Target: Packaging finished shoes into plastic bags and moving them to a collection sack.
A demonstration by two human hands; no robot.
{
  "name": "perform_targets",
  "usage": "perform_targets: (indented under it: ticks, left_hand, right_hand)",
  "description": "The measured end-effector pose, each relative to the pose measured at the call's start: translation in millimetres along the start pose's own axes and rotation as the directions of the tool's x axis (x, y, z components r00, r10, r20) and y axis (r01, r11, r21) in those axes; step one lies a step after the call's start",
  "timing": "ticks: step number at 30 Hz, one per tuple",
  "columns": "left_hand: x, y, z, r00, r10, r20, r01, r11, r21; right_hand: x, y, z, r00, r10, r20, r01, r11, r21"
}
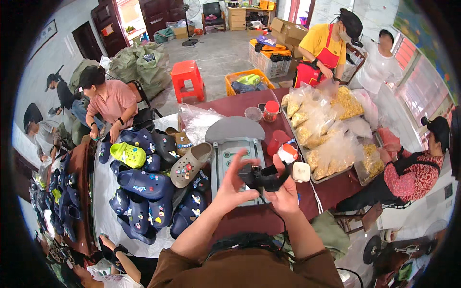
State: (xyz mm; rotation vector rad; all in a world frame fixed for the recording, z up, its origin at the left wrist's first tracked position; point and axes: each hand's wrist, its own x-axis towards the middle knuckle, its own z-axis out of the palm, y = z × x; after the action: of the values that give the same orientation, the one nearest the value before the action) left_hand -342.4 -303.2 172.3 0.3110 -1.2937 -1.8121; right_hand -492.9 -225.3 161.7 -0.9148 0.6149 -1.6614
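Over the table in front of me, my right hand (pixel 284 194) grips a black strap-like band (pixel 270 178) with a small dark block on it. Beside it is my left hand (pixel 234 187), its thumb and fingers spread apart near the dark block; whether they touch it I cannot tell. Beneath both hands stands a grey device (pixel 235 128) with a rounded top and a flat bed. To its left lies a heap of navy clogs (pixel 146 185) with colourful charms. A lime clog (pixel 128 154) and a taupe clog (pixel 191 165) rest on the heap.
Trays of bagged yellow pieces (pixel 319 139) fill the table's right side. A white square-topped item (pixel 301 171) and a red-lidded jar (pixel 271 110) stand nearer. Several people work around the tables. A red stool (pixel 186 79) and an orange crate (pixel 247 81) are beyond.
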Motion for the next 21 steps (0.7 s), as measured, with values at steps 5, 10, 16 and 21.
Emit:
perform_targets:
  ticks: [5, 10, 16, 21]
  left_hand:
    - [-8.8, -7.5, 14.3, 0.946, -0.192, -0.26, 0.204, 0.979, 0.023]
    - [-21.6, -13.1, 22.0, 0.924, -0.217, -0.315, 0.225, 0.974, -0.01]
    - [-33.4, -20.1, 42.3, 0.929, -0.107, -0.354, 0.159, 0.98, 0.122]
    - [-45.8, -37.4, 32.5, 0.916, -0.177, -0.36, 0.247, 0.956, 0.16]
  right_hand:
    - [-2.4, 6.8, -15.5, 0.996, 0.089, -0.019, -0.079, 0.947, 0.31]
    - [4.3, 4.5, -7.6, 0.996, -0.085, -0.036, 0.089, 0.985, 0.147]
    - [12.4, 33.5, -12.0, 0.957, -0.289, -0.009, 0.249, 0.841, -0.48]
    - [31.6, 23.4, -22.1, 0.995, -0.098, 0.007, 0.069, 0.646, -0.76]
